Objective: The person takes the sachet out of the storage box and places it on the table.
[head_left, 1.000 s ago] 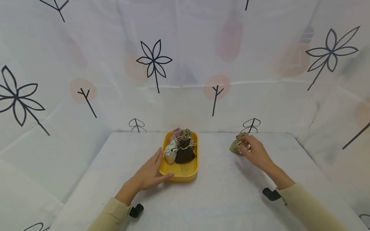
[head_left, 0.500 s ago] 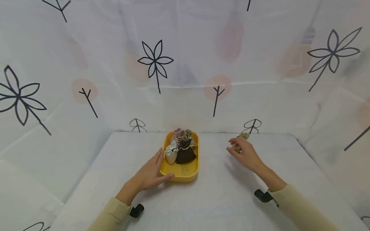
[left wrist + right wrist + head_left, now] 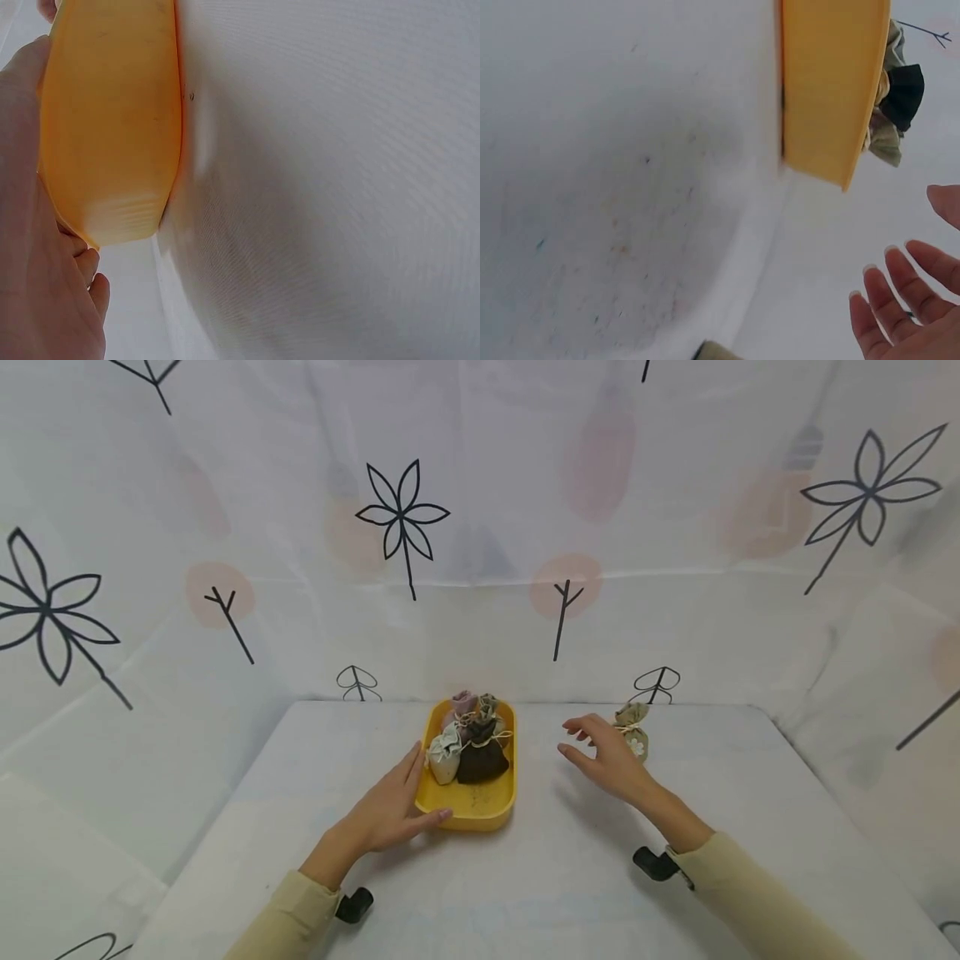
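Your L hand (image 3: 382, 814) is spread against the shallow yellow plastic tray (image 3: 480, 822): fingers straight along its near side, thumb at the front corner. Your R hand (image 3: 611, 764) has nothing in it, fingers apart & loosely bent, in the gap btwn the tray & the small olive cloth pouch w/ a white flower (image 3: 634, 737). That pouch stands on the white bench (image 3: 585, 893) just past the back of your R hand, base partly hidden by it.

In the tray, beyond your L fingertips: a pale cream cloth pouch w/ drawstring (image 3: 445, 766), a dark brown-black cloth pouch (image 3: 482, 763), a dusty pink one (image 3: 463, 700) & another olive one (image 3: 487, 703), bunched at the far end.

Handling, my guess: pouches soft, prob. light, not fragile or slippery; contents n/a to see. Pinch at the tied neck, or cup the full belly if the neck folds. Tray looks stiff, prob. light & a bit slick, so it may slide if nudged; hold by rim or side wall, approx where your L hand is.
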### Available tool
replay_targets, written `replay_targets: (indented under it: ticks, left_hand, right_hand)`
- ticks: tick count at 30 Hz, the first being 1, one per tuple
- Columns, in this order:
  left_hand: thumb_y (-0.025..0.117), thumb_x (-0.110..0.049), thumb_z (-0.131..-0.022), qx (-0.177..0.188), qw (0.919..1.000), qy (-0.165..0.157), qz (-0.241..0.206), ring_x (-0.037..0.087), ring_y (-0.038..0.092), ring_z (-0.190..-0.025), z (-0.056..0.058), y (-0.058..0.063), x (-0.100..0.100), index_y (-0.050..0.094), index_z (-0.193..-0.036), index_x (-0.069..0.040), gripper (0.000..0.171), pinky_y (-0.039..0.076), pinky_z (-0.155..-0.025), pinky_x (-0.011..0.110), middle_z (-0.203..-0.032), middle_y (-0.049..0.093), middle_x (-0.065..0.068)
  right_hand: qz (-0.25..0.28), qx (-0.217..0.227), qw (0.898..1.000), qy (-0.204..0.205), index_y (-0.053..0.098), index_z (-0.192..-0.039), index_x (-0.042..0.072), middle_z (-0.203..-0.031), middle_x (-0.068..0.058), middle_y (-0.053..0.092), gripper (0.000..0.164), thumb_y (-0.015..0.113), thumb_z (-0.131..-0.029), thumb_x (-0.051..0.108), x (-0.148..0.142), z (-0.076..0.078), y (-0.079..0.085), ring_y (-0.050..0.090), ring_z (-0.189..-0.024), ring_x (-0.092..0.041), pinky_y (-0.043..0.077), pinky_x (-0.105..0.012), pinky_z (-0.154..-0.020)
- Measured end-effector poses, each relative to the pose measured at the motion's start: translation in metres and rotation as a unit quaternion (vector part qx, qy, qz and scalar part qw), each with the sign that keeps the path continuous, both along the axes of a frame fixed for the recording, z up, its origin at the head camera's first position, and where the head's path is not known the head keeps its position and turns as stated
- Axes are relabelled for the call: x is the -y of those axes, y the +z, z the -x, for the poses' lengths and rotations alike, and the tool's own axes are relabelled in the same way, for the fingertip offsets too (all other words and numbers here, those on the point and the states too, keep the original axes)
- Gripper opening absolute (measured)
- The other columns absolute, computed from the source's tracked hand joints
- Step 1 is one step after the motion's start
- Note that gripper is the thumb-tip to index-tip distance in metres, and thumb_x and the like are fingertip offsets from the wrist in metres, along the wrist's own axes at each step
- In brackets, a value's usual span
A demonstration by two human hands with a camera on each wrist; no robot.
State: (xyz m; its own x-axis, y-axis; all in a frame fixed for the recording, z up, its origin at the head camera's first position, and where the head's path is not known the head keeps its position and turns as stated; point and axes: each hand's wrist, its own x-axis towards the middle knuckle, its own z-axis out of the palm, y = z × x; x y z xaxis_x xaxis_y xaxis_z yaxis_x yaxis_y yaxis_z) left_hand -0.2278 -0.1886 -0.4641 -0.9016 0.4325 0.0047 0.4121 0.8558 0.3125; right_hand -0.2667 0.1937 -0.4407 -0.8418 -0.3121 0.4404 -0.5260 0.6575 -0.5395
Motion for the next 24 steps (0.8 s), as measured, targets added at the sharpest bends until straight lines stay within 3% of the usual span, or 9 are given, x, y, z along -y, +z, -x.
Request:
replay_targets:
  ticks: [17,24]
  left_hand:
    - [0.037,-0.087,-0.088,0.006,1.0000,-0.001,0.003,0.026,0.013,-0.157,0.001,0.000,0.000,0.002,-0.165,-0.008,0.115,0.021,-0.125,0.045,-0.172,-0.004,0.004]
    - [0.037,-0.087,-0.089,0.002,1.0000,-0.002,0.003,0.025,0.013,-0.157,0.001,-0.001,0.000,0.002,-0.164,-0.008,0.115,0.022,-0.125,0.045,-0.172,-0.002,0.006]
  right_hand:
    - [0.027,0.033,0.999,0.031,0.065,-0.125,0.002,-0.117,-0.018,0.066,0.035,0.073,-0.096,0.020,0.042,0.006,-0.003,0.062,-0.104,-0.035,0.055,-0.054,-0.085]
    - [0.039,0.059,0.997,0.044,0.064,-0.125,-0.002,-0.116,-0.020,0.065,0.036,0.073,-0.096,0.017,0.059,0.009,-0.005,0.060,-0.106,-0.040,0.054,-0.056,-0.085]
